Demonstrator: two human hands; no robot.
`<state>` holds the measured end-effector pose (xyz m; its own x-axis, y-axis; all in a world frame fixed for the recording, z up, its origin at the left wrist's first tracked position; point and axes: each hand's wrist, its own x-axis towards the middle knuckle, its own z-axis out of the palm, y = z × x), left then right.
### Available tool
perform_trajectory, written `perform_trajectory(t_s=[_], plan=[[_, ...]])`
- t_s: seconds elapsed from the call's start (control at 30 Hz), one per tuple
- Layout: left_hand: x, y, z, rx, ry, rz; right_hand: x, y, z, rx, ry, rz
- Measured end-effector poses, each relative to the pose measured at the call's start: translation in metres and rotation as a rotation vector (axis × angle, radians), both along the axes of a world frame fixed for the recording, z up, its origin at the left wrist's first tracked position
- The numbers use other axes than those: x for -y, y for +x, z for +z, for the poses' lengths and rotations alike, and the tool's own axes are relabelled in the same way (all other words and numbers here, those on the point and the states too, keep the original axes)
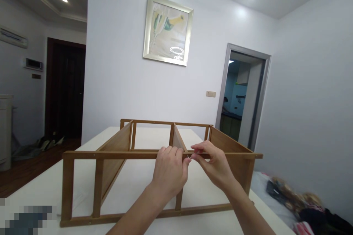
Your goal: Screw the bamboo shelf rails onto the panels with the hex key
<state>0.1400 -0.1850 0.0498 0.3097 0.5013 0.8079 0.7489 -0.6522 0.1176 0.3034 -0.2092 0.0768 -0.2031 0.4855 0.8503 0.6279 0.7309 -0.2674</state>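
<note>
A brown wooden shelf frame (pixel 124 155) lies on its side on a white table (pixel 35 194), with its panels standing between two ladder-like sides. My left hand (pixel 168 172) is closed over the near upper rail, fingers wrapped across its top and thumb toward the right. Just beside it, my right hand (pixel 213 163) pinches a small, thin metal piece (pixel 189 157) at the rail, close to where the middle panel (pixel 178 137) meets it. The fingers partly cover this piece, and its exact kind cannot be made out.
Clothes and other soft items (pixel 306 203) lie in a pile to the right of the table. A doorway (pixel 242 95) opens at the back right, and a dark door (pixel 66 88) stands at the left. A framed picture (pixel 168 29) hangs on the wall ahead.
</note>
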Motion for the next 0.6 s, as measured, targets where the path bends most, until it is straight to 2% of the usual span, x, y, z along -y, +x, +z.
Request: perform_trajectory(t_s=[0.1, 0.2, 0.33, 0.6], plan=[[-0.001, 0.001, -0.001, -0.010, 0.017, 0.013, 0.000, 0.002, -0.005, 0.138, 0.168, -0.064], [-0.002, 0.002, -0.005, -0.031, 0.054, 0.043, -0.002, 0.007, -0.017, 0.306, 0.357, -0.205], [-0.007, 0.003, -0.010, -0.078, 0.117, 0.076, -0.005, 0.012, -0.032, 0.386, 0.547, -0.367], [-0.010, 0.001, -0.012, -0.120, 0.173, 0.098, 0.000, 0.001, -0.045, 0.434, 0.531, -0.410]])
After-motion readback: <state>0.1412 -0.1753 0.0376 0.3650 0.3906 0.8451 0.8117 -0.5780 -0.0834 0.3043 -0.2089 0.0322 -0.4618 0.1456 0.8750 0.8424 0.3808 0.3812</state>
